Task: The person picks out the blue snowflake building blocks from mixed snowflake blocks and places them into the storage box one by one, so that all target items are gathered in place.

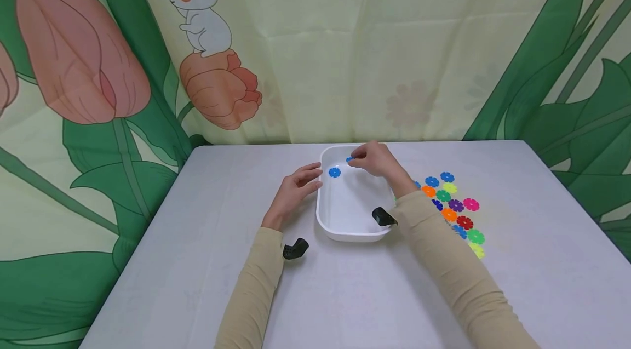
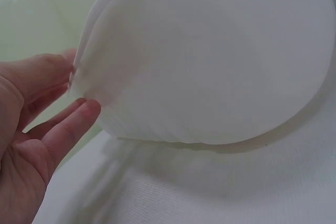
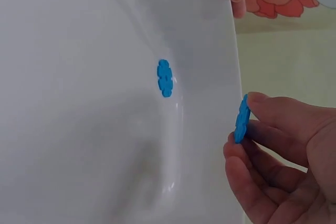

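Observation:
A white rectangular tray (image 1: 352, 206) with rounded corners lies on the table. One blue flower-shaped plastic disc (image 1: 334, 172) rests inside it, toward the far left; the right wrist view shows this same disc (image 3: 165, 78) near the tray's wall. Over the tray's far part, my right hand (image 1: 377, 160) pinches a second blue flower-shaped disc (image 3: 242, 119) between thumb and fingers. My left hand (image 1: 297, 191) touches the tray's left side with its fingertips, the fingers fairly straight. In the left wrist view those fingers (image 2: 73, 124) lie against the outer wall.
Right of the tray, partly behind my right forearm, lie several loose flower discs in orange, green, purple, red (image 1: 465, 222), pink (image 1: 471, 204), yellow and blue. A black wrist camera (image 1: 296, 249) sits at each cuff. A printed curtain (image 1: 320, 64) hangs behind the table.

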Demonstrator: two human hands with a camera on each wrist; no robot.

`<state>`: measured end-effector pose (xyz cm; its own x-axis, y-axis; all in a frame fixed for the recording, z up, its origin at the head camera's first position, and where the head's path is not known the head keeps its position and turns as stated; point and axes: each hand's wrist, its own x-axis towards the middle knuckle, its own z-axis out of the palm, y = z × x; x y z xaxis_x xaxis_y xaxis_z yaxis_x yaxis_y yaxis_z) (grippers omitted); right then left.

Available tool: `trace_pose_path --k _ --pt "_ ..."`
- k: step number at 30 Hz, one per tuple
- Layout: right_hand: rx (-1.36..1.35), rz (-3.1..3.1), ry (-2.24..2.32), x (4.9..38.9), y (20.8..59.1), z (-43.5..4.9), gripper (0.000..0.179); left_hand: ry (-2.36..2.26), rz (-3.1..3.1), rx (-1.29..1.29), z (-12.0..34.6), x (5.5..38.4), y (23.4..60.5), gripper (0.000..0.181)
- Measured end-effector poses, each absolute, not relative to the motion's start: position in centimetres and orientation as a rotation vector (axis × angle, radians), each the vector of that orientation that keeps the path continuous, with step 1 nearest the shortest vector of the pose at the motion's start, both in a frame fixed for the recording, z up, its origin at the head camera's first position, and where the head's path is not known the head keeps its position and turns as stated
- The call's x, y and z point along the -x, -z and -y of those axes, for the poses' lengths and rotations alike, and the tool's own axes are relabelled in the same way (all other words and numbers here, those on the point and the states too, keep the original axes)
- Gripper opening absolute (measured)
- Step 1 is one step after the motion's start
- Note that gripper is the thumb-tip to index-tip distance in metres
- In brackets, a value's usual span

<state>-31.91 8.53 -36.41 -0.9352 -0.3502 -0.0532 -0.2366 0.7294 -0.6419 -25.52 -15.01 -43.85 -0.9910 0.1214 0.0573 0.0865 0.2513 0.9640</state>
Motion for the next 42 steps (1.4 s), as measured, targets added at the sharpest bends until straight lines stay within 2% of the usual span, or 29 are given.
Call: trace_pose_path --k 21,42 --pt "0.463 -2.752 0.846 33.0 38.3 -7.0 0.033 -1.889 -2.478 -0.222 15.0 25.7 43.8 0.035" --pt "0.640 -2.801 0.628 34.1 39.8 -6.6 0.028 -1.914 -2.445 -0.252 15.1 25.6 44.0 0.038"
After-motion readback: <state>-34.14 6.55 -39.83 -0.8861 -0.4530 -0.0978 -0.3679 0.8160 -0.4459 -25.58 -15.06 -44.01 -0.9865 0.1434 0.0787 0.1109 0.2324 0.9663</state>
